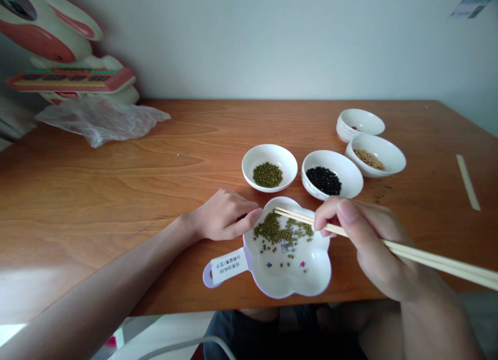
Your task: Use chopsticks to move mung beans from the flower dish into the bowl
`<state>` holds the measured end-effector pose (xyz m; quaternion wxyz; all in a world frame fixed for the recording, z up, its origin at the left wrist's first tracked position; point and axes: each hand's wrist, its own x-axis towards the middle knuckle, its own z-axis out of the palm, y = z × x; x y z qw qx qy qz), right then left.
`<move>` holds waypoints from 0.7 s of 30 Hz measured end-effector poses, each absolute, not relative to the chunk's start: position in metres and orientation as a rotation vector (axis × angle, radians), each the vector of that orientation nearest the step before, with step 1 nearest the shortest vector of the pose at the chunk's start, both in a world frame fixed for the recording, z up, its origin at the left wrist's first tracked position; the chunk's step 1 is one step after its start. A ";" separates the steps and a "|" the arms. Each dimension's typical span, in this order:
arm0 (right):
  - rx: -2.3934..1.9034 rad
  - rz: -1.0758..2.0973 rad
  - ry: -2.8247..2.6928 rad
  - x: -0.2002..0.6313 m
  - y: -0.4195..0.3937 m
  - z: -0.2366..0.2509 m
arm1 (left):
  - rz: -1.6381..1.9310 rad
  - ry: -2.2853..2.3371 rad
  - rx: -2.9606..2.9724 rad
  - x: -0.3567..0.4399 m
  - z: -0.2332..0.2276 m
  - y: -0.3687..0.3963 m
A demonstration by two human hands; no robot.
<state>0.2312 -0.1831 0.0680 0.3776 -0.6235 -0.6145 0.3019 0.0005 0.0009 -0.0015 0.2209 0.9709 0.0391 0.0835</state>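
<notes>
The flower-shaped dish (290, 277) sits nearest, its front lobes almost at the table edge (175, 305), with a labelled handle (225, 266) pointing left. Green beans (282, 231) lie heaped in its far half; a few strays dot the printed bottom. The left hand (223, 215) rests on the wood beside the dish, fingers curled loosely, forefinger tip touching the left rim; it holds nothing. The right hand (365, 235) is closed around a pair of chopsticks (428, 257), thumb and forefinger pinching them near the middle. Their tips reach over the dish's far rim, above the beans; whether they grip a bean cannot be told. The long ends run off the right border of the view.

Just beyond the dish stand two white bowls close together: the green-bean bowl (269, 168) on the left and the black-bean bowl (332, 174) on the right, the second almost touching the dish. Further right, the bowl of pale grains (375, 155) sits just beside the back bowl (360, 124), whose contents are too small to make out. A pale stick (468, 182) lies alone towards the right edge.

The left half of the table is open wood. At the far left corner lie a crumpled plastic bag (103, 120) and a red-and-white appliance (58, 49), cut off by the frame, against the wall
</notes>
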 end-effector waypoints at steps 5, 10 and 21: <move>-1.540 0.933 -1.607 0.235 -0.187 0.073 | 0.235 0.120 2.702 0.001 -0.001 0.000; -1.549 0.975 -1.665 0.233 -0.186 0.073 | 0.243 0.116 2.711 0.001 0.000 0.000; -1.453 0.823 -1.685 0.235 -0.189 0.060 | 0.225 0.115 2.707 0.000 -0.002 0.001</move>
